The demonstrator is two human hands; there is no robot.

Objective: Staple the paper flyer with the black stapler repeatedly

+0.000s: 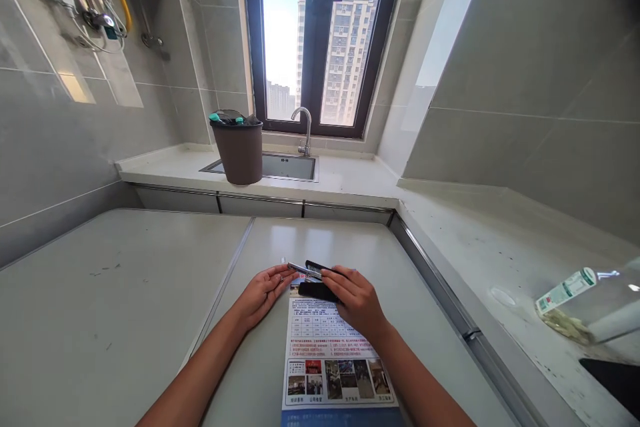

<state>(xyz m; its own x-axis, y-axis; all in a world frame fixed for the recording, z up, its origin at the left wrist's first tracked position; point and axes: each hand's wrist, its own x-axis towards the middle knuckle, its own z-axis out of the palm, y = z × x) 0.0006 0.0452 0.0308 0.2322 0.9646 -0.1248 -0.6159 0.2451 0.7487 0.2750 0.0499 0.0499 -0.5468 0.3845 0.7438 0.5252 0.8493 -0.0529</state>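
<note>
A stapler (318,291) with black outer parts and a silver rail is spread open above the upper part of a printed sheet (330,347). My right hand (356,300) grips it from the right, fingers closed over its rear end. From the left, my left hand (266,292) meets the front end of the silver rail, palm partly up, thumb and fingers pinched together there. A small shiny bit shows on its fingers; I cannot tell what it is. The sheet carries tables, red text and a row of photos, and lies flat under both hands.
The white panel surface (125,300) has a seam left of the sheet. Behind stand a brown bin (240,153), a sink (287,167) and a faucet (305,127). On the right counter (470,227) lies a clear container (595,300) with a green-white label, near a dark object (613,380).
</note>
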